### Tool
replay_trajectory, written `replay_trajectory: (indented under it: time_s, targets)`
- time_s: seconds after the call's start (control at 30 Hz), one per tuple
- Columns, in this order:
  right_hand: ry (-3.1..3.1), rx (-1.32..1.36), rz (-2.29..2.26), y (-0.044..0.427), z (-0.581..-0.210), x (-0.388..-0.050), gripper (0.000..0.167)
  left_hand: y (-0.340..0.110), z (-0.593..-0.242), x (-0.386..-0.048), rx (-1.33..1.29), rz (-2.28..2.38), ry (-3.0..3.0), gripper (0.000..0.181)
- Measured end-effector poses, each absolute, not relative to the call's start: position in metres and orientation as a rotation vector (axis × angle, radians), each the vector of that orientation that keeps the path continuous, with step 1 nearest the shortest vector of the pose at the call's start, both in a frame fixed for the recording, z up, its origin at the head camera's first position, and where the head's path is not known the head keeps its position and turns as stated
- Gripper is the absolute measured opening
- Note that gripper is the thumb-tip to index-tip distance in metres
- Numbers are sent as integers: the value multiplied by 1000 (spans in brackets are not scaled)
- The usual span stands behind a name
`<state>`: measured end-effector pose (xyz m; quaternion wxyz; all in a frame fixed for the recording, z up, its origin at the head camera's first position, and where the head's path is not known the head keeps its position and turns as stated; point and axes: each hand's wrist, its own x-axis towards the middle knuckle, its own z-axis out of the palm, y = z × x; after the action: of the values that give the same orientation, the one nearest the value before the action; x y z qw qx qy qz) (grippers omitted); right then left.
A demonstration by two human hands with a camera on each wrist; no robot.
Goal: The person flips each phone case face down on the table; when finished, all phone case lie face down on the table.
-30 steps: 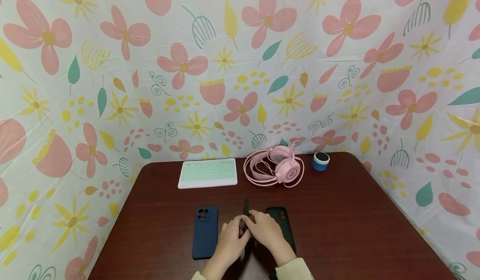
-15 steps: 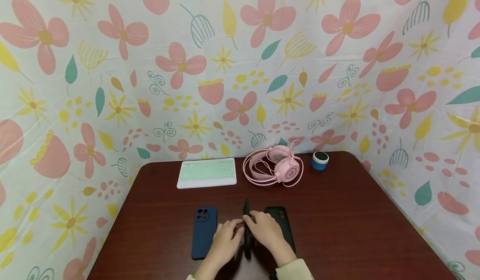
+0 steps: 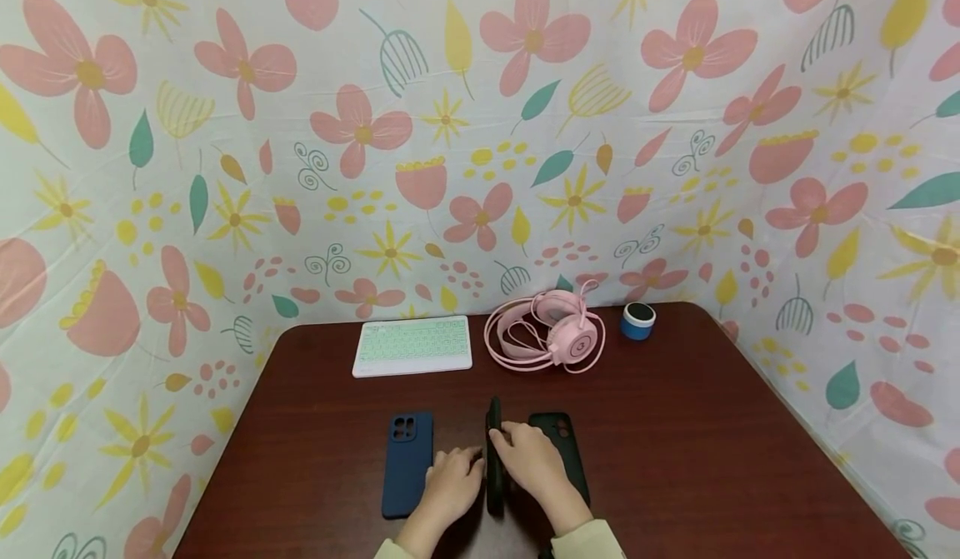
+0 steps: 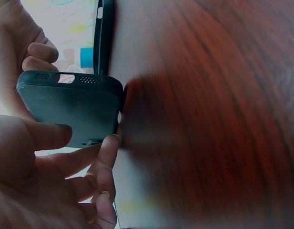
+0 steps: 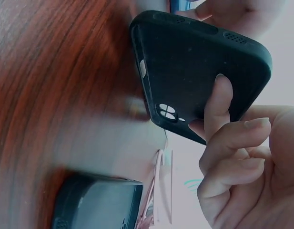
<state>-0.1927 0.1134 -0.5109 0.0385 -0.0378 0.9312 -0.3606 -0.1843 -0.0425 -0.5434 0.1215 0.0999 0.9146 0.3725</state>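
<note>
"Where's the upright case [image 3: 493, 480]?"
"At the left hand [image 3: 453, 484]'s two o'clock; the right hand [image 3: 534, 461] pinches it, the left is slack."
"Risk?"
"A right-hand slip could topple it toward nine o'clock."

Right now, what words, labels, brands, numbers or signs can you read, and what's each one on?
No text is readable.
White keyboard: key markings too small to read.
Pink over-ear headphones: earcup mark too small to read.
Black phone case standing on edge: no lettering visible.
</note>
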Motion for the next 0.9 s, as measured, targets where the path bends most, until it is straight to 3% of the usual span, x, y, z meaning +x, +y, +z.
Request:
replay_trajectory:
  time_s: [0.9]
  targets:
    - [2867, -75, -1120, 116, -511, -195, 40, -36, -545, -183, 298, 1086, 2654, 33]
